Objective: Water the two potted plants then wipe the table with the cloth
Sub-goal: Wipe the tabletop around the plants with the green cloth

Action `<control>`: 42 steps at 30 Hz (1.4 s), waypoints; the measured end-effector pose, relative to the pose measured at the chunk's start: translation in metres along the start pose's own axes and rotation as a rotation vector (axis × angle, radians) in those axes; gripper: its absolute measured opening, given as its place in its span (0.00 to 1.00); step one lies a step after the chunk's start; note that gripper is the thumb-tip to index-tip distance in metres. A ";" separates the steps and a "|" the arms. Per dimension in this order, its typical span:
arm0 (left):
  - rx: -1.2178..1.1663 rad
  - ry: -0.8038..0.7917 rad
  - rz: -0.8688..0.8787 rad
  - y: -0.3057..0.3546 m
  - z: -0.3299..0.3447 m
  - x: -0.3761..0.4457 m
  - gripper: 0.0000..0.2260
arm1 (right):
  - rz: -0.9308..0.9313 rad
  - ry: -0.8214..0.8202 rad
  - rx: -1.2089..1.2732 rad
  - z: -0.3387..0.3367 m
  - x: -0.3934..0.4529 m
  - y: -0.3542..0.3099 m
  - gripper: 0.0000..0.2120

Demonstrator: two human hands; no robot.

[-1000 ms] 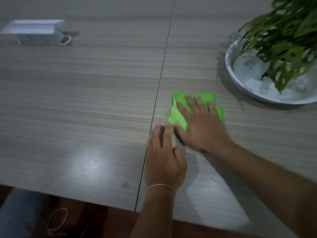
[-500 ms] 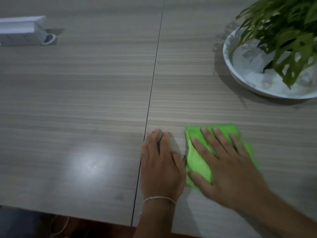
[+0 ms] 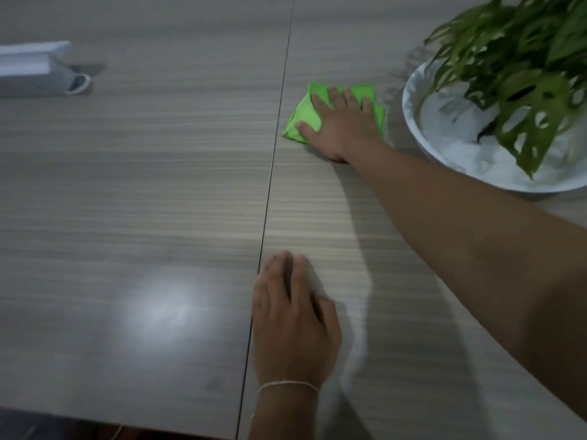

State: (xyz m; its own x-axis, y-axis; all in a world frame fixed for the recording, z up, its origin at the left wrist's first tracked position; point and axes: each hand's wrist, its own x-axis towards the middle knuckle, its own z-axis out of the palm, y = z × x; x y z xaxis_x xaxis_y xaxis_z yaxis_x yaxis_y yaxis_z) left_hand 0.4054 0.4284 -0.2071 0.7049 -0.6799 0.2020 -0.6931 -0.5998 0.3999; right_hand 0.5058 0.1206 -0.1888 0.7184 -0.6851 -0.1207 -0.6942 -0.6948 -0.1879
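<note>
A folded bright green cloth [image 3: 301, 119] lies on the wood-grain table [image 3: 143, 185], just right of the seam between the two tabletops. My right hand [image 3: 343, 125] presses flat on the cloth with fingers spread, arm stretched far forward. My left hand [image 3: 292, 319] rests palm down on the table near the front edge, beside the seam, holding nothing. A potted plant [image 3: 524, 58] with green split leaves stands in a wide white bowl [image 3: 413, 122] at the right, close to the cloth. A second plant is not in view.
A white box-like object [image 3: 35, 71] with a small loop at its end sits at the far left. A dark seam [image 3: 273, 192] runs front to back through the table. The table's front edge [image 3: 95, 420] is at the bottom.
My right hand has pushed the cloth away from me, from beside my left hand up toward the white bowl. My left hand has stayed in place.
</note>
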 end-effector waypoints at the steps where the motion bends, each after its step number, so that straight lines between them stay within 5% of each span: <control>1: 0.001 0.000 0.011 0.000 0.000 0.000 0.25 | 0.001 0.007 -0.002 0.001 -0.008 -0.001 0.38; 10: -0.025 0.029 0.048 -0.005 0.005 0.000 0.24 | -0.145 0.047 -0.020 0.026 -0.183 0.024 0.38; 20: -0.102 -0.009 0.007 -0.003 0.003 -0.001 0.29 | 0.033 0.085 -0.094 0.011 -0.323 0.211 0.37; 27: 0.095 -0.039 0.039 0.023 0.013 -0.012 0.29 | 0.150 0.135 -0.091 -0.008 -0.302 0.306 0.40; 35: -0.031 -0.175 0.523 0.237 0.108 0.019 0.26 | 0.260 0.122 -0.031 -0.044 -0.200 0.404 0.43; 42: 0.060 -0.157 0.454 0.305 0.145 0.027 0.27 | 0.242 0.100 -0.026 -0.051 -0.168 0.439 0.43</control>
State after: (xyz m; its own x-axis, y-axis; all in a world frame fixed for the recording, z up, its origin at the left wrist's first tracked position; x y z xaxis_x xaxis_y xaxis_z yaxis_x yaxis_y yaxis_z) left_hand 0.1907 0.1656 -0.2095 0.3010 -0.9313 0.2049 -0.9362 -0.2478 0.2490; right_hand 0.0781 -0.0805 -0.2009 0.5239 -0.8495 -0.0623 -0.8474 -0.5123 -0.1398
